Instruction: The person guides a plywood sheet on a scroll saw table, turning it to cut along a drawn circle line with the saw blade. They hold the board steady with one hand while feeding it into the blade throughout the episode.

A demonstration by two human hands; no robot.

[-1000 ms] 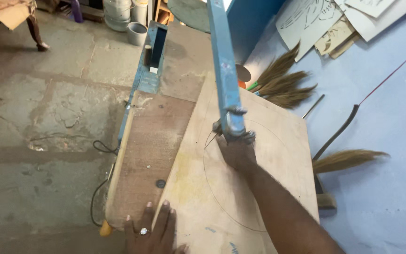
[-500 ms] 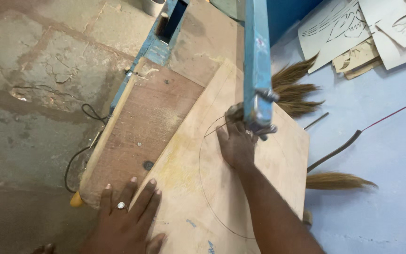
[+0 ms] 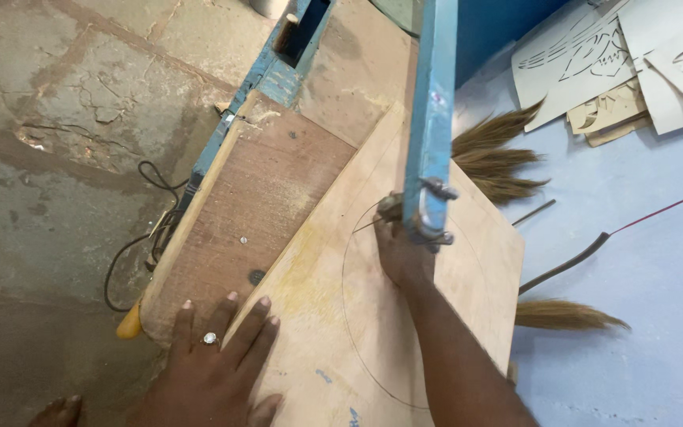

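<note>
Both hands flat and spread on the plywood sheet (image 3: 405, 316) lying across the saw table (image 3: 254, 190), left hand (image 3: 215, 364) near its edge, right hand (image 3: 405, 253) beside the blade under the blue saw arm (image 3: 432, 119); cutting along the pencilled circle (image 3: 349, 300) under way, next probably slow turning.

Plywood sheet (image 3: 405, 316) on saw table (image 3: 262, 198), saw arm (image 3: 430, 119) above, brooms (image 3: 507, 158) to its right

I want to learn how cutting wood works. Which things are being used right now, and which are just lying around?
In use: left hand, right hand, plywood sheet with a drawn curve, blue saw arm, wooden table.

Lying about: brooms, paper cutouts, black cable.
</note>
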